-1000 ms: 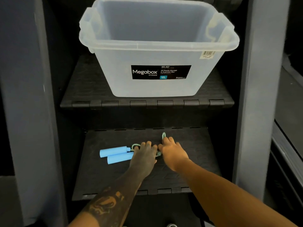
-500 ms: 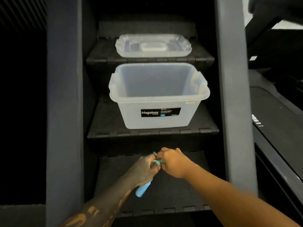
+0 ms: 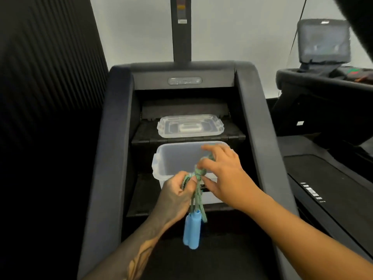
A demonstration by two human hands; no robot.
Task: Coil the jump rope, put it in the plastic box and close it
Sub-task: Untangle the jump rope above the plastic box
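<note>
The jump rope (image 3: 198, 175) is a green cord bunched between both hands, and its two blue handles (image 3: 191, 230) hang down below them. My left hand (image 3: 177, 194) is shut on the bundled cord. My right hand (image 3: 220, 174) pinches the upper end of the cord with its fingertips. Both hands are in front of the near rim of the clear plastic box (image 3: 173, 158), which stands open and empty on a black step. Its clear lid (image 3: 190, 126) lies flat on the step above.
The steps belong to a dark stair-climber machine with padded side rails (image 3: 113, 138) left and right. A post (image 3: 180, 29) rises behind it. A treadmill deck (image 3: 331, 188) and a console screen (image 3: 324, 40) are to the right.
Both hands lifted the rope off the lowest step and raised it to the box's front rim. The handles now dangle. The view tilted upward and pulled back.
</note>
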